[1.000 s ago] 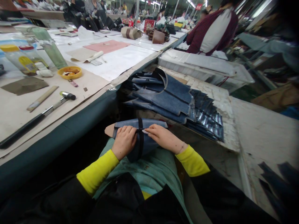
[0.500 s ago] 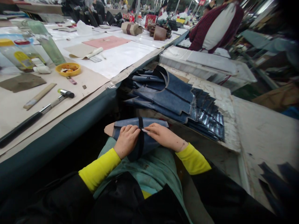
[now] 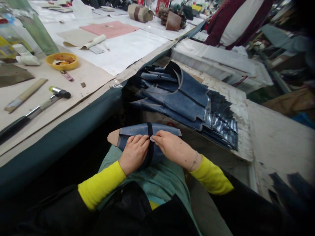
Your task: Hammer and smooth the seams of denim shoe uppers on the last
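Note:
A dark blue leather piece [image 3: 166, 128] with a black strip [image 3: 149, 127] across its middle and a tan tip [image 3: 113, 137] at its left end lies over my lap, on a green apron [image 3: 169, 186]. My left hand [image 3: 135, 152] is closed on the leather left of the strip, fingertips bent onto its seam. My right hand [image 3: 175, 147] pinches a small white object [image 3: 152, 139] against the strip, close to the left fingertips. What exactly this white object is cannot be made out, and both palms hide part of the leather.
Stacked blue leather pieces [image 3: 187, 93] lie ahead on the right. On the left table are a hammer [image 3: 36, 111], a wooden stick [image 3: 26, 95], a yellow bowl [image 3: 62, 61] and a green bottle [image 3: 36, 31]. A plastic bin [image 3: 216, 62] stands beyond, near another person [image 3: 238, 23].
The view has shifted slightly, so the table items sit further left. My right hand has turned a little, its wrist lower and further right. Both hands stay at the strip.

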Demonstrator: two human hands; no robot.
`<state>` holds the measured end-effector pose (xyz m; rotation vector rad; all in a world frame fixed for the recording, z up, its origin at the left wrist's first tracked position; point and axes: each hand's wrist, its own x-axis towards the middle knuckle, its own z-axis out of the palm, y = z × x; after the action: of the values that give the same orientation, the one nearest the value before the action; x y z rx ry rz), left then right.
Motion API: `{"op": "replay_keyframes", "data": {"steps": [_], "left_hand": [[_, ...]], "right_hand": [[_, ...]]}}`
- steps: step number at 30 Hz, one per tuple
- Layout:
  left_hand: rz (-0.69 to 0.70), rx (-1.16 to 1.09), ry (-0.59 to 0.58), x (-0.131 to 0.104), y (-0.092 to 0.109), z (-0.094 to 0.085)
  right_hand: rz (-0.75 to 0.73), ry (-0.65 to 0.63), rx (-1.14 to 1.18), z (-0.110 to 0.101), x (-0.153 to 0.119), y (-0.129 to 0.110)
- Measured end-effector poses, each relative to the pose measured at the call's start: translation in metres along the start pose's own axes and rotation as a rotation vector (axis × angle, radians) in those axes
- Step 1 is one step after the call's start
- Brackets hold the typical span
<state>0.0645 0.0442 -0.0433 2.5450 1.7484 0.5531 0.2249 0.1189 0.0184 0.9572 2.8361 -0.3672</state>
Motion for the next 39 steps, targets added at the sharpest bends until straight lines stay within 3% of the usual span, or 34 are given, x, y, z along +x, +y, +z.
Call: {"op": "replay_keyframes", "data": {"steps": [7,16,24,30,39], "left_hand": [[-0.014,-0.025,-0.012,0.001,-0.003,-0.002],[-0.056,-0.046,-0.027,-0.002,-0.004,0.0],[-0.038,-0.032,-0.017,-0.003,0.0,0.0],[-0.045,-0.015,-0.015,-0.008,0.004,-0.001],[-0.058,-0.007,-0.034,-0.006,0.005,-0.002]], "right_hand": [[0.022,-0.017,-0.072,0.003,0.005,-0.006],[0.07,0.062,-0.115,0.017,0.014,-0.017],[0.059,0.274,0.159,0.033,0.015,0.0],[0.113,0.341,0.331,0.024,-0.007,0.023],[0.044,0.197,0.144,0.021,-0.016,0.009]]}}
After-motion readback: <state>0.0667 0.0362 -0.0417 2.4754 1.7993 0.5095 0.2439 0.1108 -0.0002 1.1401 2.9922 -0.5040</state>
